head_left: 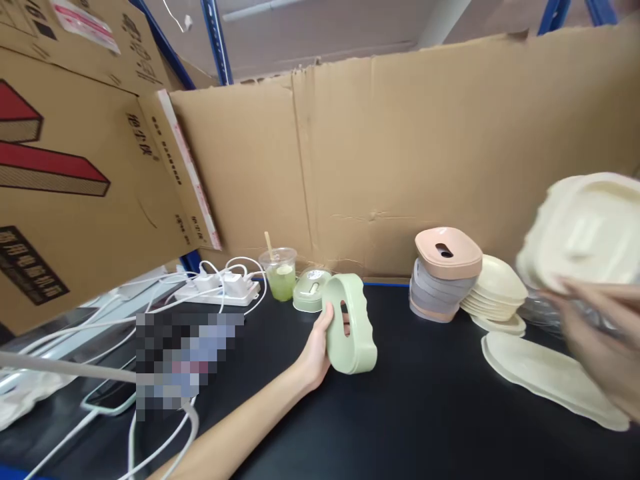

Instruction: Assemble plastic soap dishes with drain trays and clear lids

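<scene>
The left hand is closed on a green cover, thumb over the near rim and a fingertip showing through the slot, a grip that probably steadies it on edge. The right hand, well apart and blurred, grips cream pieces above the table; blur hides how the fingers sit. Below them a long cream panel lies flat, where it cannot tip. Beyond, cream plates are stacked beside a pile of peach and grey covers, likely to save room. Behind the green cover, a smaller green piece sits near a drink cup, upright against spilling. A cardboard wall backs everything.
</scene>
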Demonstrator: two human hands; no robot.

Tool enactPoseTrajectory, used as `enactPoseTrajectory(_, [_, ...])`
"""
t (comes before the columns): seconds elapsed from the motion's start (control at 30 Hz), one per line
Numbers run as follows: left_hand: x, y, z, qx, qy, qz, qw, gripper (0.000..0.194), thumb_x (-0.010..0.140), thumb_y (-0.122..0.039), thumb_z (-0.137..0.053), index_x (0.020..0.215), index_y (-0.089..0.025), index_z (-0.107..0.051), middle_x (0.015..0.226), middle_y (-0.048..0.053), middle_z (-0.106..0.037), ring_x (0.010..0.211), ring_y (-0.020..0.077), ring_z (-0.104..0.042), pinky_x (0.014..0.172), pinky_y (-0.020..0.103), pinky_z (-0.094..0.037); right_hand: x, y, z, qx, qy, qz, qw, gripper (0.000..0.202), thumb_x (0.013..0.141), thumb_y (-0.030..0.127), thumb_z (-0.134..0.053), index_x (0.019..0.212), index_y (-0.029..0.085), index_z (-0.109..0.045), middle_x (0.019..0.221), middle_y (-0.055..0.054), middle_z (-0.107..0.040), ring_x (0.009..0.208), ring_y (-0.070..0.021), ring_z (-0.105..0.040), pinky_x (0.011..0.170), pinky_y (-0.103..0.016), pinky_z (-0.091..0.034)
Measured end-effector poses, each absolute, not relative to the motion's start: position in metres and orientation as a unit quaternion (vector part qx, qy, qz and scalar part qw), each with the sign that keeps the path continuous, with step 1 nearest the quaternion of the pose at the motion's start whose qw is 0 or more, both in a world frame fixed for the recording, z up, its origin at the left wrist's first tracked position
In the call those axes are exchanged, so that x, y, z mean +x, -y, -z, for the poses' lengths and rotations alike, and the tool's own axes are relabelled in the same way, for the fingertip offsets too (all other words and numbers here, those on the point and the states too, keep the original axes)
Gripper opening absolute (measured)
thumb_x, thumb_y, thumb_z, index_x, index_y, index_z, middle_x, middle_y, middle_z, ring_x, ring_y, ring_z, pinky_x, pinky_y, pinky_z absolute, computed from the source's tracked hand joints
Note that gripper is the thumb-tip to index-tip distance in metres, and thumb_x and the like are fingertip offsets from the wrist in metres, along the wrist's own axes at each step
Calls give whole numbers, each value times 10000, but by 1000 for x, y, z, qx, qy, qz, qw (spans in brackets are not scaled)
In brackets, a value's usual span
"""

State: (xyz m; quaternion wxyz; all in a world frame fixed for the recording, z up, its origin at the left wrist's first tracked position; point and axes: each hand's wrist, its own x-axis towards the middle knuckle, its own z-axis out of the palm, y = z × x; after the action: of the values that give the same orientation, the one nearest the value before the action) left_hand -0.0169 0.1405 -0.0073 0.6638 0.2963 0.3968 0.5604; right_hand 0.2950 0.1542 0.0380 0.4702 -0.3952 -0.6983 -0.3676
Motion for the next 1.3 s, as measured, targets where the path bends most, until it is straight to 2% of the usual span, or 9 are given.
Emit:
enactPoseTrajectory(0.1, [-14, -133, -1, 272, -378, -578, 670, 549, 931, -497, -407, 1283, -77, -436, 997, 146, -585, 788, 213, -606, 719, 280, -477, 243, -145, -40, -245, 747, 451, 422, 250, 828, 57, -505, 975, 221, -624, 692, -27, -626, 607, -143, -551, 497, -242, -388])
enactPoseTrajectory(0.3, [-15, -127, -7, 216, -348, -582, 703, 473, 974, -453, -315, 1234, -112, -516, 1001, 103, -601, 835, 182, -609, 796, 267, -490, 161, -147, -25, -142, 908, 255, 300, 349, 889, 63, -327, 774, 173, -638, 709, -44, -604, 648, -126, -539, 502, -223, -409])
enactPoseTrajectory(0.4, [-20, -129, -10, 197, -351, -580, 708, 371, 968, -373, -388, 1186, -119, -549, 996, 77, -608, 862, 163, -608, 817, 240, -493, 146, -145, -12, -146, 923, 109, 340, 225, 873, 159, -456, 761, 192, -648, 786, -57, -610, 720, -135, -555, 581, -236, -468])
enactPoseTrajectory(0.5, [-23, -131, -11, 200, -358, -592, 694, 277, 940, -262, -458, 1144, -111, -571, 1020, 72, -605, 877, 152, -608, 813, 219, -495, 138, -142, 0, -245, 851, -91, 456, 154, 822, 314, -550, 854, 206, -656, 992, -97, -591, 865, -177, -587, 713, -309, -517])
enactPoseTrajectory(0.6, [-22, -130, -7, 231, -378, -600, 666, 239, 889, -210, -546, 1090, -92, -595, 1042, 87, -599, 898, 163, -604, 798, 213, -495, 132, -139, 6, -368, 694, -329, 524, 444, 752, 494, -566, 1096, 213, -576, 1133, -131, -551, 936, -223, -600, 678, -341, -542])
enactPoseTrajectory(0.73, [-17, -124, 3, 305, -429, -561, 639, 262, 790, -178, -664, 1028, -77, -619, 1010, 107, -608, 915, 197, -598, 762, 215, -487, 128, -134, 8, -418, 601, -525, 435, 794, 543, 540, -726, 1201, 169, -480, 968, -111, -646, 749, -213, -645, 585, -311, -543])
enactPoseTrajectory(0.9, [-17, -123, 9, 311, -415, -519, 679, 260, 845, -246, -567, 1043, -83, -604, 1022, 103, -601, 876, 186, -597, 678, 203, -479, 134, -131, 6, -436, 580, -559, 401, 679, 577, 487, -731, 1135, 149, -543, 762, -45, -672, 630, -172, -639, 494, -246, -511])
enactPoseTrajectory(1.1, [-19, -127, 8, 360, -405, -505, 673, 280, 760, -220, -672, 1001, -91, -613, 967, 103, -613, 769, 163, -600, 682, 206, -487, 144, -133, 1, -420, 588, -585, 369, 542, 641, 362, -722, 1113, 157, -550, 871, -53, -678, 711, -151, -652, 572, -233, -534])
enactPoseTrajectory(1.3, [-16, -125, 6, 360, -409, -461, 700, 315, 890, -315, -532, 1087, -78, -595, 978, 121, -613, 782, 173, -615, 745, 232, -494, 147, -131, 0, -444, 573, -608, 324, 581, 656, 283, -723, 1167, 163, -472, 954, -65, -656, 741, -159, -648, 570, -257, -555])
